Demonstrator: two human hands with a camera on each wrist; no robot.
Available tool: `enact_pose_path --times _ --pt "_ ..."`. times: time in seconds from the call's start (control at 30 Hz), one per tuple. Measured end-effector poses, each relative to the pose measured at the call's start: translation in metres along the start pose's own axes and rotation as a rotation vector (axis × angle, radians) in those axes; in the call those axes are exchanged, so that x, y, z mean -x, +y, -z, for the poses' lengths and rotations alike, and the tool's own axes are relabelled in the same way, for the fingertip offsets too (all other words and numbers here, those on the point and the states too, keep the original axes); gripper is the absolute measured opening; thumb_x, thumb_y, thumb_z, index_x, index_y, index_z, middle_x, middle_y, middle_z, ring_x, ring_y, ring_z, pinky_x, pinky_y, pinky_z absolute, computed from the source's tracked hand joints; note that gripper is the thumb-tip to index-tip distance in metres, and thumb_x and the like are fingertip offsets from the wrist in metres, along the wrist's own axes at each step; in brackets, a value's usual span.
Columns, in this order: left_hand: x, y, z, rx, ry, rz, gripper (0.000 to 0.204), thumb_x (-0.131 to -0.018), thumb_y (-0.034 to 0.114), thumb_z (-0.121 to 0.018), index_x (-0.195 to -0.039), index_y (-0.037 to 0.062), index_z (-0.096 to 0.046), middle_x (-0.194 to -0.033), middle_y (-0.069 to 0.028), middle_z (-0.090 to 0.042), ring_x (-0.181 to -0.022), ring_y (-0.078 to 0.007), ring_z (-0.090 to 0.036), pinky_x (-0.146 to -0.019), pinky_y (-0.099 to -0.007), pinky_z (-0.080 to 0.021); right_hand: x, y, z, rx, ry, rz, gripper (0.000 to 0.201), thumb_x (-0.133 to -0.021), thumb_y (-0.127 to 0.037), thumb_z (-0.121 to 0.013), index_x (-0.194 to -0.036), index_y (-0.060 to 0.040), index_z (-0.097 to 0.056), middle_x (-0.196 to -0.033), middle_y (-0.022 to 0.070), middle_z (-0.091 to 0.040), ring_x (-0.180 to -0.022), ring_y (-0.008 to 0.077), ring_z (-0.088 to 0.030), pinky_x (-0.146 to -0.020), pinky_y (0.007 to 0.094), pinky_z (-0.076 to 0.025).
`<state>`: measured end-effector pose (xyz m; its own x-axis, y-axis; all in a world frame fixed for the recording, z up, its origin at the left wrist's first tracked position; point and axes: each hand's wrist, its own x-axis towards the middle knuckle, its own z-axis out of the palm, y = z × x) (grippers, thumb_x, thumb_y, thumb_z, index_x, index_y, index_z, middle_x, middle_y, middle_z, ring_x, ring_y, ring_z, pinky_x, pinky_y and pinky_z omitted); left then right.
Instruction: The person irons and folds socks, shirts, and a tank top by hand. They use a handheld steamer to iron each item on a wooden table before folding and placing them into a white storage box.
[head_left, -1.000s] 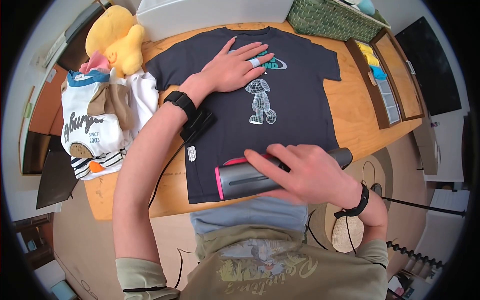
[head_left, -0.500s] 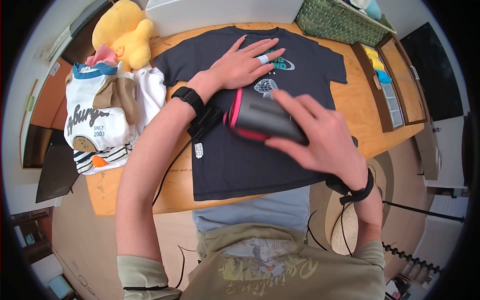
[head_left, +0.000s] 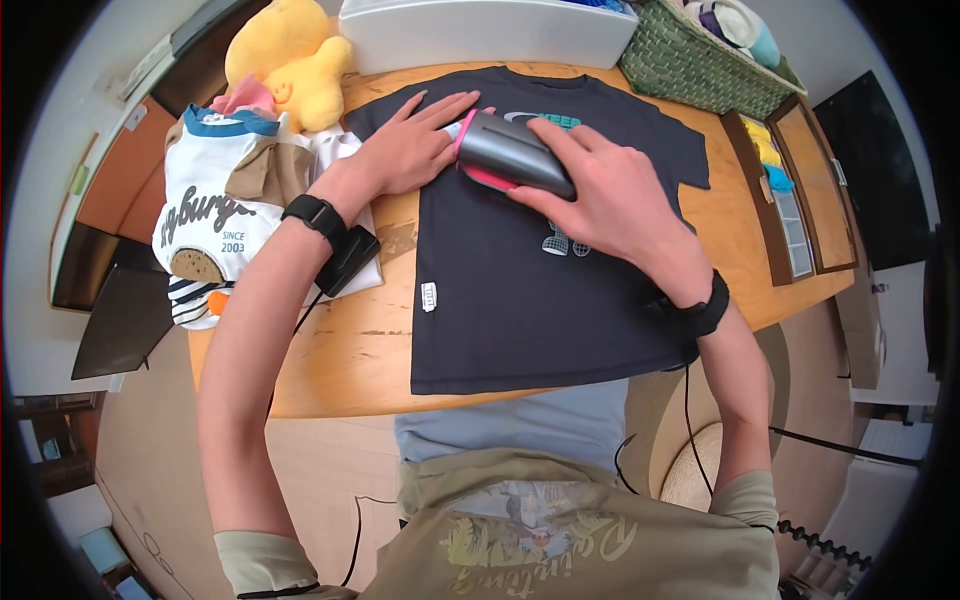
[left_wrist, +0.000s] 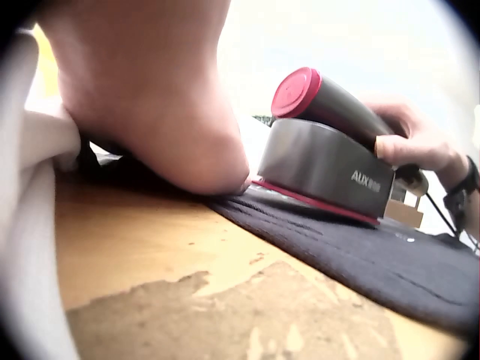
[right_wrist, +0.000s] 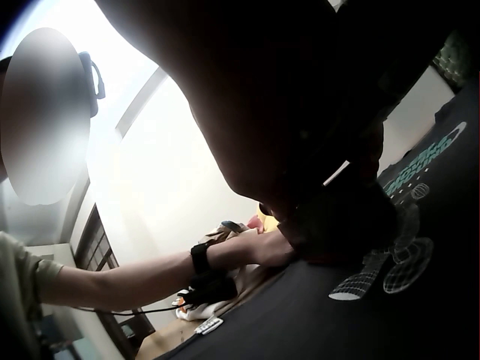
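Observation:
A dark T-shirt [head_left: 540,320] with a printed chest lies spread on the wooden table. My right hand [head_left: 620,195] grips a grey and pink handheld steam iron [head_left: 510,155], fingers over its handle. In the left wrist view the iron [left_wrist: 322,169] has its pink-edged base down on the dark cloth. It covers part of the chest print. My left hand [head_left: 402,152] rests flat, fingers spread, near the shirt's left sleeve, with its fingertips beside the iron's front end. In the right wrist view the iron is a dark shape and hard to make out.
Folded clothes [head_left: 205,215] and a yellow plush toy [head_left: 300,80] sit at the left. Along the back stand a white box [head_left: 480,35] and a green woven basket [head_left: 690,65]. An open wooden case [head_left: 755,200] lies at the right. A cable hangs from my right wrist.
My right hand has carried the iron from the shirt's hem up to the chest, close to my left hand. My left hand has slid leftward off the chest print toward the sleeve.

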<state>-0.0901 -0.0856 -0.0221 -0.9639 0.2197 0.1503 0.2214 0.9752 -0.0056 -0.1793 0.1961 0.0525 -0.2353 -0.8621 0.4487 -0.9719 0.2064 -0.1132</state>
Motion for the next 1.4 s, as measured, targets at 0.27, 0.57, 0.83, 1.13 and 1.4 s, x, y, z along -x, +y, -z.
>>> enact_pose_path --times 0.27,0.57,0.83,1.13,1.4 --pt "0.002 0.004 -0.006 0.077 0.042 0.07 0.055 -0.114 0.048 -0.028 -0.167 0.0304 -0.031 -0.174 -0.003 -0.026 -0.161 -0.0208 -0.02 -0.132 -0.0526 -0.01 0.001 -0.036 0.004 -0.097 -0.147 0.131 0.059 -0.092 -0.044 -0.076 -0.134 -0.0071 -0.056 -0.089 0.0159 -0.064 -0.066 0.036 -0.07 -0.057 0.0429 -0.056" --pt "0.002 0.008 0.001 0.078 -0.011 0.103 0.054 -0.115 0.043 -0.028 -0.167 0.0297 -0.03 -0.174 -0.0035 -0.025 -0.161 -0.0229 -0.02 -0.132 -0.051 -0.008 0.026 -0.077 0.02 -0.182 -0.293 0.244 0.066 -0.09 -0.042 -0.077 -0.139 -0.0028 -0.055 -0.095 0.0138 -0.061 -0.065 0.0286 -0.069 -0.055 0.0378 -0.055" --pt "0.001 0.009 0.0 0.065 0.004 0.099 0.054 -0.115 0.042 -0.029 -0.167 0.03 -0.03 -0.174 -0.0036 -0.026 -0.161 -0.0227 -0.021 -0.132 -0.0507 -0.009 0.055 -0.102 0.026 -0.19 -0.331 0.328 0.076 -0.084 -0.043 -0.081 -0.142 -0.0012 -0.055 -0.095 0.0123 -0.058 -0.06 0.0215 -0.063 -0.054 0.0324 -0.053" --pt "0.002 0.01 0.0 0.088 0.02 0.101 0.053 -0.115 0.042 -0.031 -0.166 0.0298 -0.033 -0.173 -0.0037 -0.028 -0.16 -0.0229 -0.022 -0.132 -0.0505 -0.009 0.053 -0.098 0.028 -0.259 -0.288 0.266 0.077 -0.083 -0.042 -0.082 -0.143 -0.0022 -0.055 -0.094 0.0111 -0.058 -0.064 0.0233 -0.066 -0.055 0.034 -0.053" --pt "0.002 0.008 -0.004 0.072 0.061 0.075 0.053 -0.114 0.041 -0.033 -0.165 0.0298 -0.035 -0.173 -0.0039 -0.029 -0.16 -0.0226 -0.024 -0.132 -0.05 -0.011 0.028 -0.042 0.044 -0.124 -0.02 0.042 0.07 -0.087 -0.042 -0.082 -0.141 -0.0056 -0.058 -0.095 0.0165 -0.066 -0.072 0.0375 -0.07 -0.062 0.0428 -0.058"
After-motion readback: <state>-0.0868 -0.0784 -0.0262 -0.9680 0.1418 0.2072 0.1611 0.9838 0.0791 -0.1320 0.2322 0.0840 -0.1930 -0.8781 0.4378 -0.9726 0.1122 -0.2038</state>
